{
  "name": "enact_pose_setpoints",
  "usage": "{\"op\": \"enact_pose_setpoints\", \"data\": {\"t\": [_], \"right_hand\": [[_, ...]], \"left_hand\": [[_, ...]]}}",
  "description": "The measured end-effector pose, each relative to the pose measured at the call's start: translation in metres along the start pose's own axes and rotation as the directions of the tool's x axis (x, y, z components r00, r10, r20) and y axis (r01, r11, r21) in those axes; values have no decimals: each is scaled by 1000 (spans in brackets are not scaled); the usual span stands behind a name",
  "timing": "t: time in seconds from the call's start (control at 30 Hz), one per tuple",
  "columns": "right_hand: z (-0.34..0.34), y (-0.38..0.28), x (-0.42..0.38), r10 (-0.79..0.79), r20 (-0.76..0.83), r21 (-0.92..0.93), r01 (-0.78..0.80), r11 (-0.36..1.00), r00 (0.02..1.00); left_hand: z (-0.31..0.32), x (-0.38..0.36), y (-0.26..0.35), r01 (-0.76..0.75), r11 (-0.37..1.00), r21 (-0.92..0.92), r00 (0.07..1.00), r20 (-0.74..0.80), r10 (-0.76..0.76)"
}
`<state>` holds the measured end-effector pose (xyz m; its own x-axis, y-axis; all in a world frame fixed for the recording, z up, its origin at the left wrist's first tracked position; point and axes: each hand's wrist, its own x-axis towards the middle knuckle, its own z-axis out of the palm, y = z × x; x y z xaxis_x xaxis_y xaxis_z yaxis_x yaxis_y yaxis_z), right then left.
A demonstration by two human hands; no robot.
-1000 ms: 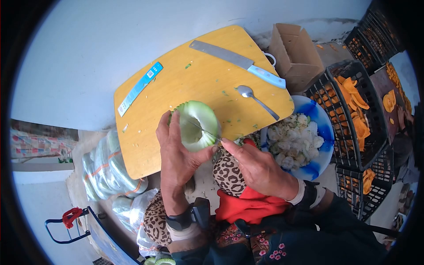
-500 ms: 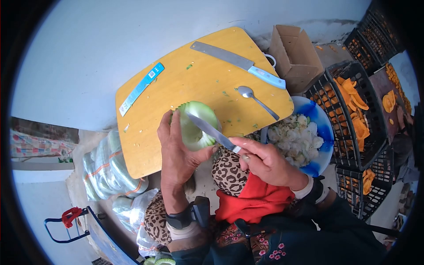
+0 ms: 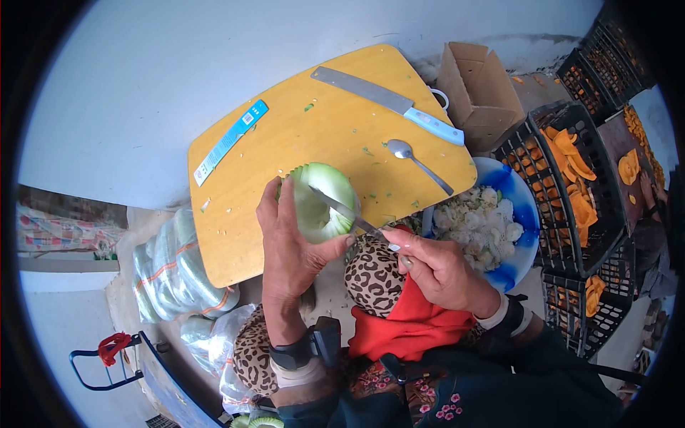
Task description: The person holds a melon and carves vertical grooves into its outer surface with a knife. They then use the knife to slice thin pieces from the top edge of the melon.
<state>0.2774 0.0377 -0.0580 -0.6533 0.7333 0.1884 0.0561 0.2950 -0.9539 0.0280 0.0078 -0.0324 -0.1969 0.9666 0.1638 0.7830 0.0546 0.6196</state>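
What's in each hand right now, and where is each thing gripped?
Left hand grips the green melon around its outer side. Right hand holds the small knife by its handle.

Left hand (image 3: 291, 250) grips melon (image 3: 321, 202); right hand (image 3: 439, 271) holds knife (image 3: 347, 212).

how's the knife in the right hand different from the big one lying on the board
The knife in the right hand has a slim, short blade; the knife on the cutting board has a broad, long one. The held knife is raised, its blade across the green melon that the left hand grips; the other lies flat and untouched near the spoon. The lying knife's handle is light blue; the held one's is hidden. Both have bare metal blades.
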Motion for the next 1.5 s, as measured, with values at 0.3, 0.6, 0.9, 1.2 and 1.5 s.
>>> {"op": "enact_pose_setpoints", "data": {"t": [0.3, 0.6, 0.9, 1.2, 1.5], "right_hand": [[11, 2, -5, -151, -84, -225, 129, 966, 985], [2, 11, 1, -13, 53, 161, 4, 987, 999], [-23, 12, -12, 255, 339, 680, -423, 599, 906], [-17, 5, -9, 114, 90, 289, -135, 948, 989], [-6, -2, -14, -35, -20, -85, 33, 996, 999]], "left_hand": [[1, 0, -2, -20, 1000, 3, 1000, -6, 20], [1, 0, -1, 33, 999, -26, 999, -1, -33], [1, 0, 3, 8, 1000, -17, 1000, 5, -8], [5, -1, -5, 5, 999, -40, 1000, -1, -5], [3, 0, -2, -7, 1000, 3, 1000, -2, 7]]}}
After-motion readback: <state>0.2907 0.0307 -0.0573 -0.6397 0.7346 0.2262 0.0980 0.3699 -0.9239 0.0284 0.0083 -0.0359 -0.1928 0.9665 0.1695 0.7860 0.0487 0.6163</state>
